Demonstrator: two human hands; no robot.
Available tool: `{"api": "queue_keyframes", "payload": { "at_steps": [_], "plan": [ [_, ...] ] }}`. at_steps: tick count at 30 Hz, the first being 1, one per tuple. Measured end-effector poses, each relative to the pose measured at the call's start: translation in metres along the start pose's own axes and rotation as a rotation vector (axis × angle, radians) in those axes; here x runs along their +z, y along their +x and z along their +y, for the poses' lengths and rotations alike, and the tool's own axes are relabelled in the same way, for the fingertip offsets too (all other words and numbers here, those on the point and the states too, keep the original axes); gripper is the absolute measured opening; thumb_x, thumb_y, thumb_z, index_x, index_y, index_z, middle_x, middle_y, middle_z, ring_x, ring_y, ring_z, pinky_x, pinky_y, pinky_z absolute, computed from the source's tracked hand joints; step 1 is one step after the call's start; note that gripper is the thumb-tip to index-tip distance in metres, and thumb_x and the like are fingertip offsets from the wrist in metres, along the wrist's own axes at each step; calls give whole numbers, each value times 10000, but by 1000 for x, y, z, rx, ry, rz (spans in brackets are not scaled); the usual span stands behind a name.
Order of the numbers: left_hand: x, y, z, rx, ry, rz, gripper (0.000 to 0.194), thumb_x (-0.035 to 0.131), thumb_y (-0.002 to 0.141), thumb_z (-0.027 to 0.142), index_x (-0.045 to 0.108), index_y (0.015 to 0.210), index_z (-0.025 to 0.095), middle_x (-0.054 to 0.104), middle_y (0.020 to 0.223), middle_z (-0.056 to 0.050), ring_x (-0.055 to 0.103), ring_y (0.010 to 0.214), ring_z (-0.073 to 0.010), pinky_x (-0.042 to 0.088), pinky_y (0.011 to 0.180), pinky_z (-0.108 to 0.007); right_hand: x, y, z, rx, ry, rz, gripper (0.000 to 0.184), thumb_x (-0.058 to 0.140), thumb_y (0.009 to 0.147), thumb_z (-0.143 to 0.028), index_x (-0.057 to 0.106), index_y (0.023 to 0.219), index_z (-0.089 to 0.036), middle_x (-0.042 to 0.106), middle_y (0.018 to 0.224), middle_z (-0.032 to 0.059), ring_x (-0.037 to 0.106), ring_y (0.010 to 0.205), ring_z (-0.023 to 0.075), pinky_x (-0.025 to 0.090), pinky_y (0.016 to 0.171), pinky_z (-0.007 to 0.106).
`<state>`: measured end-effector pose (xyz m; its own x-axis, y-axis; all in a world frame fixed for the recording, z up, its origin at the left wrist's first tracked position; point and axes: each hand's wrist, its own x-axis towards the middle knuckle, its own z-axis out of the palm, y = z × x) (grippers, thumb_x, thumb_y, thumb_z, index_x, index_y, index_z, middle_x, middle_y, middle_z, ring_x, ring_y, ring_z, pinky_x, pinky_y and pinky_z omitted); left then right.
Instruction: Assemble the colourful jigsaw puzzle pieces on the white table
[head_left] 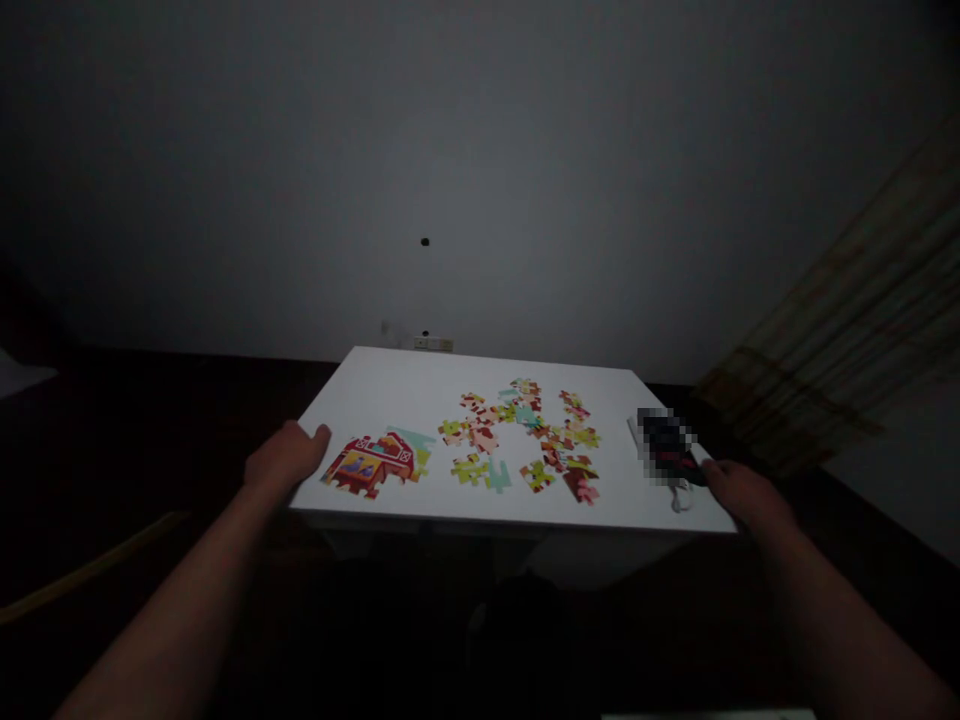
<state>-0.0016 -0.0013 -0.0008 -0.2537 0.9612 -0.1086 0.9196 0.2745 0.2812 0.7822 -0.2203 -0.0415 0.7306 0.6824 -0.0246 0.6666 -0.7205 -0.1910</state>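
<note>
A white table (405, 375) stands in front of me. My left hand (286, 455) grips its left edge, thumb on top and fingers hidden below the side. On the opposite edge, my right hand (746, 492) holds the table in much the same way, close to a dark, blurred-out object (666, 447) with a pale strap (681, 495). A joined part of a jigsaw puzzle (373, 465), with a red barn on it, lies near my left hand. Several loose puzzle pieces (484, 435) are scattered over the middle of the tabletop, some overlapping.
Behind the table rises a grey wall (525, 200) with a socket strip (433, 344) low on it. A patterned curtain (847, 310) hangs at the right. The floor around is very dark, and a yellowish strip (97, 565) shows at the lower left.
</note>
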Motion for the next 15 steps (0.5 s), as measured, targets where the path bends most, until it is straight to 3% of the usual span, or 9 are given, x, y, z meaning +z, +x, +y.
{"api": "queue_keyframes", "payload": {
  "at_steps": [7, 15],
  "plan": [
    [-2, 6, -4, 39, 37, -10, 864, 425, 953, 735, 705, 1344, 18, 755, 1306, -357, 759, 1165, -519, 611, 896, -562, -2, 0, -8, -43, 10, 29, 467, 485, 1043, -368, 860, 1108, -98, 805, 1168, 315, 792, 1024, 403, 548, 820, 435],
    [-6, 2, -5, 57, 84, -53, 857, 366, 1022, 728, 655, 1368, -1, 737, 1355, -334, 756, 1148, -441, 604, 928, -493, -4, 3, -15, -34, -23, 18, 461, 494, 1048, -334, 852, 1141, -59, 802, 1190, 316, 786, 1111, 395, 564, 917, 430]
  ]
}}
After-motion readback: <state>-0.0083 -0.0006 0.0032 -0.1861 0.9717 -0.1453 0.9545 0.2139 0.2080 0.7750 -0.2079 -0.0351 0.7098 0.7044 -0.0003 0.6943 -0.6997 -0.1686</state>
